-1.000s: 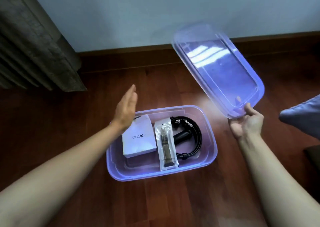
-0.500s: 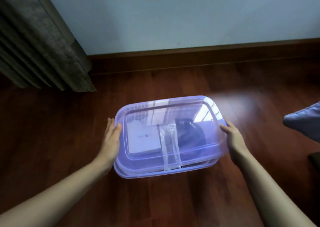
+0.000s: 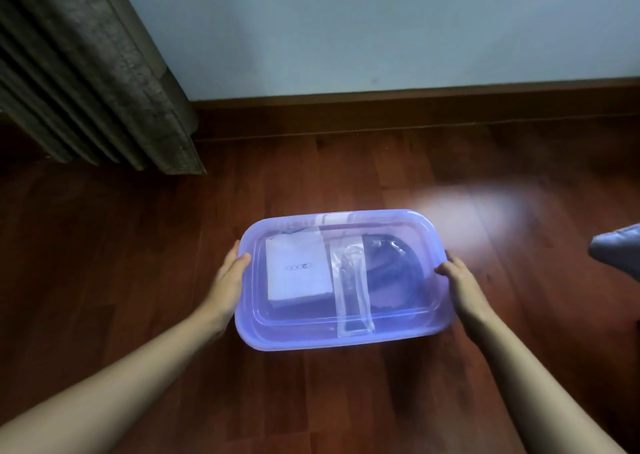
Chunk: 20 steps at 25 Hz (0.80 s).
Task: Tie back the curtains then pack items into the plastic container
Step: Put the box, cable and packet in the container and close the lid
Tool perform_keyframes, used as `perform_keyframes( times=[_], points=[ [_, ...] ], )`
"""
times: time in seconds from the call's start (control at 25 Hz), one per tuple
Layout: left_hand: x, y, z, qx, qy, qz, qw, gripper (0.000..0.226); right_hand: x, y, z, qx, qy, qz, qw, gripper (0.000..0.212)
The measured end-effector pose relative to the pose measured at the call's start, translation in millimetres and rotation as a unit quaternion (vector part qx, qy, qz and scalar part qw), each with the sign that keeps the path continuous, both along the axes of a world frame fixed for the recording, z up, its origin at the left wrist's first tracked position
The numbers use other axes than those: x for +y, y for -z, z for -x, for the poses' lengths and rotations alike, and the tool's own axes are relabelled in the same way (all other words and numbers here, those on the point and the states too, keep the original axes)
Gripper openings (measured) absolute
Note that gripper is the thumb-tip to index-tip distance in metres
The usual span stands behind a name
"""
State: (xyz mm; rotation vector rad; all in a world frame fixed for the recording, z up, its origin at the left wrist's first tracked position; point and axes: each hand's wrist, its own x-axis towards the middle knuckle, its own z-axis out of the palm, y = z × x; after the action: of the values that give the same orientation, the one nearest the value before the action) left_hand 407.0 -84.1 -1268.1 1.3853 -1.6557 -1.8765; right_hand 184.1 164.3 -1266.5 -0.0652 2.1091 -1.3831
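Observation:
A translucent purple plastic container sits on the wooden floor with its purple lid lying flat on top. Through the lid I see a white box, a clear packet and a coiled black cord. My left hand presses against the lid's left edge, thumb on the rim. My right hand presses the right edge, fingers fairly straight. A grey curtain hangs at the upper left.
A wooden baseboard runs along the pale wall behind the container. A bluish-grey cloth corner juts in at the right edge. Bare wooden floor lies on the left and in front.
The lid, held up in my right hand a second ago, has come down onto the container. Both hands have moved to its left and right edges.

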Motion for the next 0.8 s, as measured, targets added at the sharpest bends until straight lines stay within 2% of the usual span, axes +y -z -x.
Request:
perform_keyframes(
  times=[0.04, 0.2, 0.24, 0.36, 0.44, 0.52, 0.64, 0.72, 0.8],
  points=[
    [-5, -1, 3, -0.012, -0.004, -0.011, 1.000, 0.051, -2, -1, 7, 0.004, -0.004, -0.005, 1.000, 0.053],
    [-13, -7, 21, -0.099, -0.029, -0.052, 0.993, 0.050, -17, 1, 18, 0.030, -0.064, -0.048, 0.996, 0.067],
    [-13, -6, 23, -0.117, -0.024, -0.039, 0.992, 0.057, -19, 2, 17, 0.048, -0.068, -0.065, 0.994, 0.065],
    [-17, 1, 25, -0.194, -0.009, 0.073, 0.978, 0.065, -21, 4, 15, 0.114, -0.066, -0.144, 0.981, 0.042],
    [-18, 1, 25, -0.240, -0.006, 0.139, 0.961, 0.060, -22, 2, 15, 0.142, -0.064, -0.202, 0.967, 0.041],
    [-14, -2, 24, -0.235, -0.022, 0.161, 0.958, 0.057, -22, 2, 13, 0.162, -0.060, -0.218, 0.961, 0.043],
    [-10, -3, 23, -0.203, -0.071, 0.080, 0.973, 0.060, -17, 3, 11, 0.131, -0.031, -0.170, 0.976, 0.048],
    [-3, -2, 14, -0.153, -0.079, -0.025, 0.985, 0.063, -9, 0, 11, 0.064, -0.012, -0.119, 0.991, 0.058],
    [14, 3, -2, -0.146, -0.059, -0.067, 0.985, 0.068, 0, 3, 9, 0.000, -0.033, -0.104, 0.994, 0.069]
  ],
)
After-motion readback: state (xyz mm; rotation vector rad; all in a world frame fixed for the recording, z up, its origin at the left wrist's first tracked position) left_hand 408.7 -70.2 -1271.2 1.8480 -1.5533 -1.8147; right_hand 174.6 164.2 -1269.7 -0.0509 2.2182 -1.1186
